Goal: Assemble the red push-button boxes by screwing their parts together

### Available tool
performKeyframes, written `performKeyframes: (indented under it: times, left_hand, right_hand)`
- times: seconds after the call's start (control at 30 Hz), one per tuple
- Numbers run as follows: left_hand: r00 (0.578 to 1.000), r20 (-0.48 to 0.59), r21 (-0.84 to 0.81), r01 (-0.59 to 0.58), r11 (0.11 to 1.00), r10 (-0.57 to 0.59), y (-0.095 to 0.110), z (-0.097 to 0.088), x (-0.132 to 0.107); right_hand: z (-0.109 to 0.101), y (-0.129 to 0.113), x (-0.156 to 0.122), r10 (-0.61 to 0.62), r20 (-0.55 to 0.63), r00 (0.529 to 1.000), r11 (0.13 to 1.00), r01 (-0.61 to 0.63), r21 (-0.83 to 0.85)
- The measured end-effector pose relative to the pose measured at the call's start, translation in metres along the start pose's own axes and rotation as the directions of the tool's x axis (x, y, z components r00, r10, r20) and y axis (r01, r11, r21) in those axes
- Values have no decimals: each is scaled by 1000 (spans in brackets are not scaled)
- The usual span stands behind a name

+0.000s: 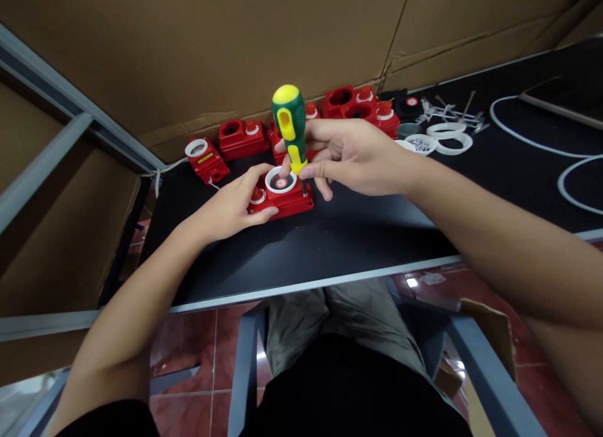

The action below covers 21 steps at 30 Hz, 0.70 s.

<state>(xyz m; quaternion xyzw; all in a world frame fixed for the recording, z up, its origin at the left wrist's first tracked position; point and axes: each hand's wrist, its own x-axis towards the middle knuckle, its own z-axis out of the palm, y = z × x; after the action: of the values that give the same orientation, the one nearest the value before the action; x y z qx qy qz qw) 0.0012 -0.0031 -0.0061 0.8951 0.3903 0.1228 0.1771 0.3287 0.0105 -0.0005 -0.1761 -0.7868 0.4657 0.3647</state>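
Observation:
My left hand [235,205] grips the left end of a red plastic housing [294,205] lying on the black tabletop, fingers behind it and thumb along its front. A white ring [268,183] sits on the housing around a dark round face with a small red-and-white label. In my right hand [348,154] is a screwdriver [293,129] with a green and yellow handle, pinched near the lower end of the handle. It stands almost upright, its shaft pointing down at the housing's right end. Whether the tip is seated in a screw I cannot tell.
Several more red housings [242,140] stand along the cardboard wall [245,48]. To the right lie white rings [453,143], a white dish of small metal screws [421,144], loose metal rods [466,104] and a white cable [532,147]. A metal frame [70,98] borders the left side.

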Motion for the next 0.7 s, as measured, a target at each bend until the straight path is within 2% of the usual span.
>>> performKeyframes:
  times: [0.1,0.17,0.4,0.7]
  left_hand:
    - [1000,2,1,-4,1000,4,1,0,0]
    - [1000,2,5,-9,1000,9,1,0,0]
    - [1000,-9,21,-23,1000,23,-3,1,-1]
    - [1000,-4,32,-16,999,16,0,1,-2]
  right_hand:
    - [-2,1,-3,-15,55,998,999,18,-45]
    - [0,4,-3,-16,43,999,994,20,-104]
    - [14,15,0,-70,-200,977,950,5,-311]
    - [22,5,2,-14,-300,954,958,-73,-276]
